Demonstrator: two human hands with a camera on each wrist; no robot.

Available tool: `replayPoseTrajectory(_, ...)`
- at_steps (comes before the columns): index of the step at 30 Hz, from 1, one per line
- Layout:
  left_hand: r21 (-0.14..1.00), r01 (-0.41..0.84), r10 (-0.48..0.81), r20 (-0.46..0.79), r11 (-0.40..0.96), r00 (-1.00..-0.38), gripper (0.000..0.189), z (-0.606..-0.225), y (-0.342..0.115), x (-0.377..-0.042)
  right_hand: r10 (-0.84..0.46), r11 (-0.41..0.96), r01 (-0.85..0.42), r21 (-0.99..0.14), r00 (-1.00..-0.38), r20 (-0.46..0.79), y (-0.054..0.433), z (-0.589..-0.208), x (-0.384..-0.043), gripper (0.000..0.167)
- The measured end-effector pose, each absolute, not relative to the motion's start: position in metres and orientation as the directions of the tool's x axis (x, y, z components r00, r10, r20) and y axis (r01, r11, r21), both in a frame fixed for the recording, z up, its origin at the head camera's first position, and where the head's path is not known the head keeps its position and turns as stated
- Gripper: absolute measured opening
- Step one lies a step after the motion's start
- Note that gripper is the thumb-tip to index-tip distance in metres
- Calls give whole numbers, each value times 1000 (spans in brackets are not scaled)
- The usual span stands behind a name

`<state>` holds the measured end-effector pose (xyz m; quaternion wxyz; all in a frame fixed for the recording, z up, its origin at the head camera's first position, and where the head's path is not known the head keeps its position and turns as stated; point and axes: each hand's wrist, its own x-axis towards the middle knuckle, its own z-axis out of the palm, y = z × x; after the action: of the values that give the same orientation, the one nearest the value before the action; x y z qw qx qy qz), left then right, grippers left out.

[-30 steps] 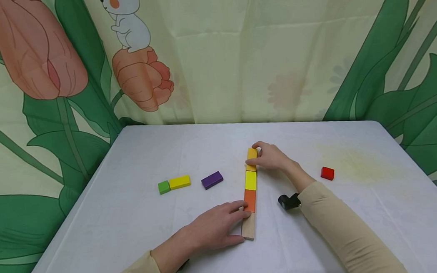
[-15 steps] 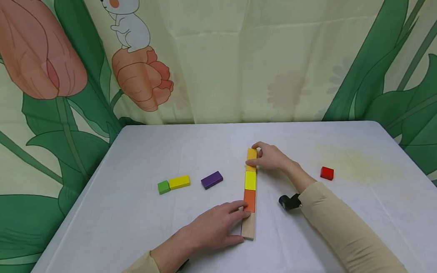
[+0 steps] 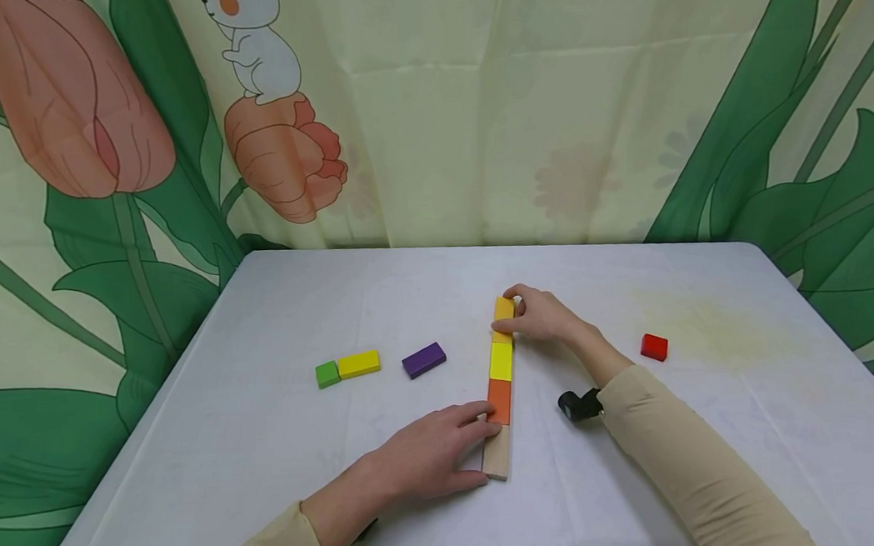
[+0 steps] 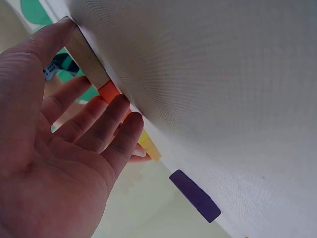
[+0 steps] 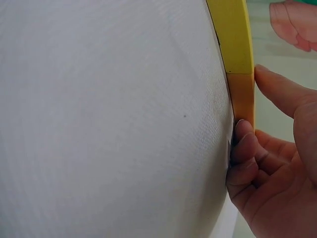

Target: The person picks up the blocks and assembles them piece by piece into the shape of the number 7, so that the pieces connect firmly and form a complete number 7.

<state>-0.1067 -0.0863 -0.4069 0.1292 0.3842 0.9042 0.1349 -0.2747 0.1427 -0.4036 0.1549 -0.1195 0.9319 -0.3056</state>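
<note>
A straight row of rectangular blocks runs away from me on the white table: a plain wood block (image 3: 496, 455), an orange block (image 3: 499, 401), a bright yellow block (image 3: 500, 361) and an amber block (image 3: 503, 309) at the far end. My left hand (image 3: 436, 452) lies along the row's left side, thumb at the near corner of the plain wood block and fairly straight fingertips over the orange one. At the far end my right hand (image 3: 545, 312) pinches the amber block, its thumb on the block and its other fingers curled around the far end (image 5: 245, 144).
Left of the row lie a purple block (image 3: 424, 361) and a yellow block (image 3: 359, 365) touching a small green block (image 3: 327, 374). A red block (image 3: 654, 346) is off to the right. Black wrist camera (image 3: 578, 404) sits below the right wrist. A printed curtain (image 3: 436, 139) hangs behind the table.
</note>
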Motion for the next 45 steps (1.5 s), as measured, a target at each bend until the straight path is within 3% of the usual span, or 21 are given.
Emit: replayPoseTrajectory(45, 342, 641, 713, -145, 687, -686, 58, -405, -82, -107, -331, 792, -176, -584, -928, -171, 142, -407, -271, 68)
